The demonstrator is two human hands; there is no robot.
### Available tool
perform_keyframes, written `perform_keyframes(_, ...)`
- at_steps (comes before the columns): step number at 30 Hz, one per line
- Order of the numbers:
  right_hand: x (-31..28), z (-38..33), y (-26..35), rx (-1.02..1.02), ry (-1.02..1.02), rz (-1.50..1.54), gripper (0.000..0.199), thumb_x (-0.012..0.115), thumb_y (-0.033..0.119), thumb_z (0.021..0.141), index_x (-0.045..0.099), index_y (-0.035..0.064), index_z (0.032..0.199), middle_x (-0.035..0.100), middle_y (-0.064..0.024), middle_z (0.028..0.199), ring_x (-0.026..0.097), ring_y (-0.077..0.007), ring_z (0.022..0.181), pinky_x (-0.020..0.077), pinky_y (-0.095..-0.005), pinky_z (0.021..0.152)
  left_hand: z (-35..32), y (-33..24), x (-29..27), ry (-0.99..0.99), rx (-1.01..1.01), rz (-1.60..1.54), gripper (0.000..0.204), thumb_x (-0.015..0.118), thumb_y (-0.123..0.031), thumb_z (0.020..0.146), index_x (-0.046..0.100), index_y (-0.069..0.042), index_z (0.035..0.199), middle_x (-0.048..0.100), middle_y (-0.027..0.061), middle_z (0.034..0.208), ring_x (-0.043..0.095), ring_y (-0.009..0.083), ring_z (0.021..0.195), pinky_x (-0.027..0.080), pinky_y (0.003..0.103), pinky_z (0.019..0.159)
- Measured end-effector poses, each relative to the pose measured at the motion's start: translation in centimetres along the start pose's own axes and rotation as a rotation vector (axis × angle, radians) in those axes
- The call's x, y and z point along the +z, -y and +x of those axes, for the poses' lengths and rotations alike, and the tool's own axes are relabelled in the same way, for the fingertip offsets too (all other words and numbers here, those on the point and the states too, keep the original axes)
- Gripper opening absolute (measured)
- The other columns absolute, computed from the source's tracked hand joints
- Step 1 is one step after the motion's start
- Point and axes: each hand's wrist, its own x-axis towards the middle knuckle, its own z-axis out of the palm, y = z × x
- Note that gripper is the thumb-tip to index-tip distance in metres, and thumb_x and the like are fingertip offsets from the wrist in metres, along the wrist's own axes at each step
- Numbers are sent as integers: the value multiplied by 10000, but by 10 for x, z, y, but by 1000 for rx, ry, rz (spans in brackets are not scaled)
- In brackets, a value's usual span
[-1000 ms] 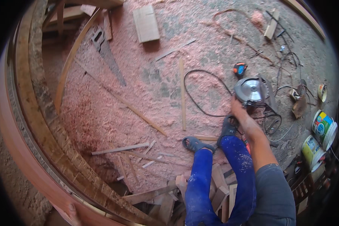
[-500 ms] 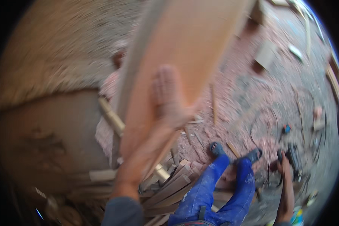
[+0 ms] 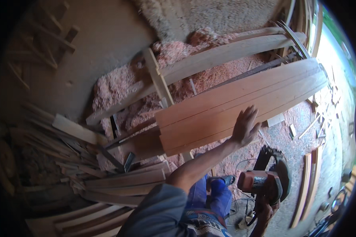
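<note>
A broad reddish wooden board [image 3: 209, 112], marked with long dark lines, lies slanting from the middle toward the upper right. My left hand [image 3: 246, 126] is over its near edge, palm down and fingers stretched out; whether it touches the wood I cannot tell. Below that edge, at the lower right, my right hand [image 3: 266, 210] grips a circular saw [image 3: 261, 182] with a red motor housing and a dark round guard. The saw is held up, apart from the board.
A wooden crosspiece [image 3: 159, 79] sticks out beyond the board. Behind it a long grey beam [image 3: 221, 57] lies among pink shavings [image 3: 118, 89]. Stacked planks [image 3: 122, 181] fill the lower left. Two long timbers [image 3: 307, 185] lie on the floor at right, and a cable [image 3: 241, 164] runs near my feet.
My view has swung, so the board now lies slanting to the right rather than upright. The saw has come up from low at the right in my right hand. My left hand stays by the board.
</note>
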Motion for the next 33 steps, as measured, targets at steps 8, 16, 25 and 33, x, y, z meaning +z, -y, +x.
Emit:
perform_keyframes(8,93,-39,82,-239,73,-752,360,870,183,774,701,4,1037,651,36,732,578,-52,700,478,-258,617,-216,-5,-195,-160,-576,-333,403,592,-148,997,561,-32,1382,594,203,1348,581,350,1247,464,429,1047)
perform_keyframes(16,189,-45,93,-148,690,-105,358,682,215,848,661,-11,1125,679,2,757,632,-68,637,487,-234,539,-277,-54,-250,-397,-699,-387,448,525,-196,1060,462,-42,1475,574,176,1401,598,270,1245,478,393,1032)
perform_keyframes(25,218,-44,79,176,961,-91,246,666,265,858,691,21,844,673,-50,667,642,-126,534,475,-244,472,-335,-108,-244,-533,-744,-298,532,616,-149,1003,440,-16,1487,570,173,1397,617,275,1166,464,398,1037)
perform_keyframes(33,216,-31,42,357,921,-30,263,702,270,854,680,7,846,653,-67,664,628,-150,537,466,-269,469,-321,-100,-277,-483,-467,-339,617,704,-48,905,446,-12,1465,498,203,1474,521,348,1340,418,454,1106)
